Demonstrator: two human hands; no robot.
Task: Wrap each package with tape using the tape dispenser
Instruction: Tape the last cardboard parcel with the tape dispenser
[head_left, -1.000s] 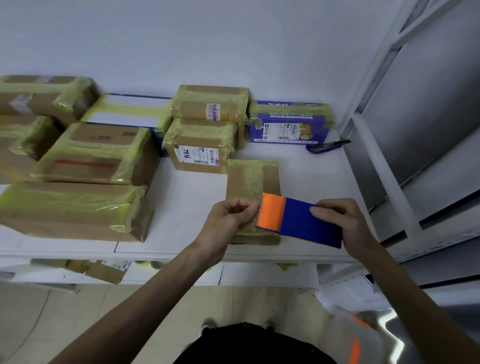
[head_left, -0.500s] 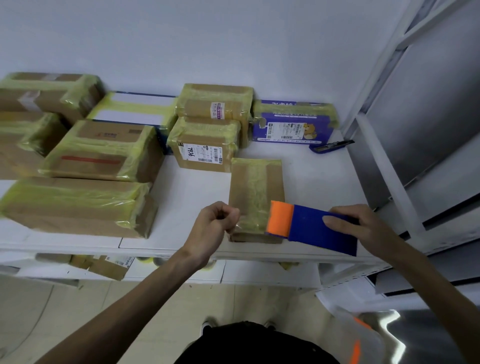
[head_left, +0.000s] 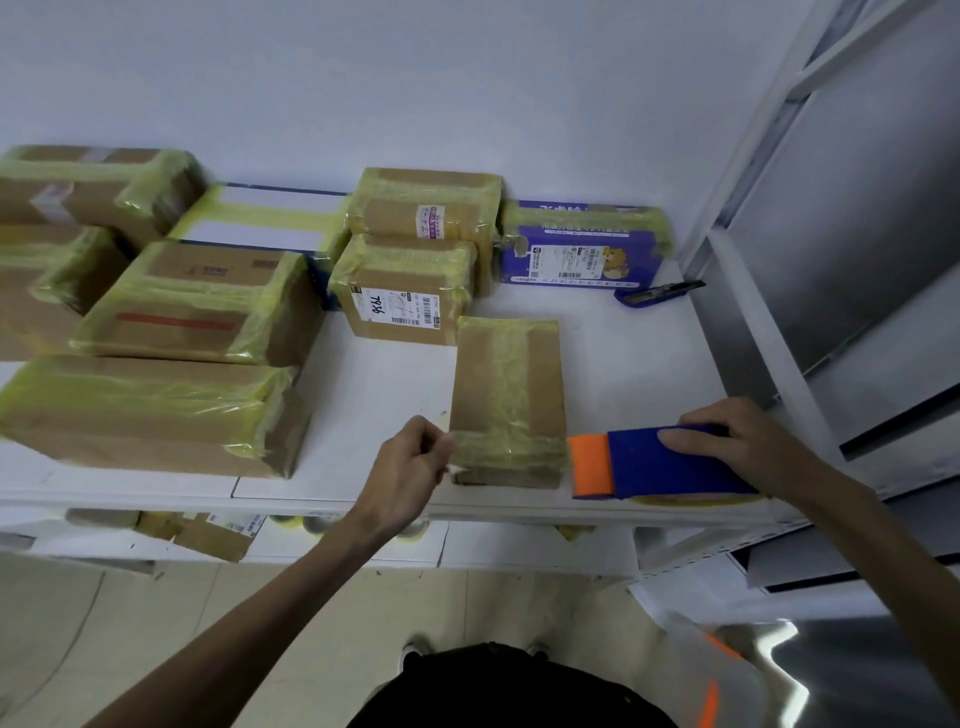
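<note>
Tape dispenser is gripped by the right hand at the front edge of the shelf, just right of the small package. Against its near-left corner the left hand is curled; whether anything is pinched cannot be told.

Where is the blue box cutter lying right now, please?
In the head view the blue box cutter lies at the back right of the white shelf, just in front of the right end of the purple box.
</note>
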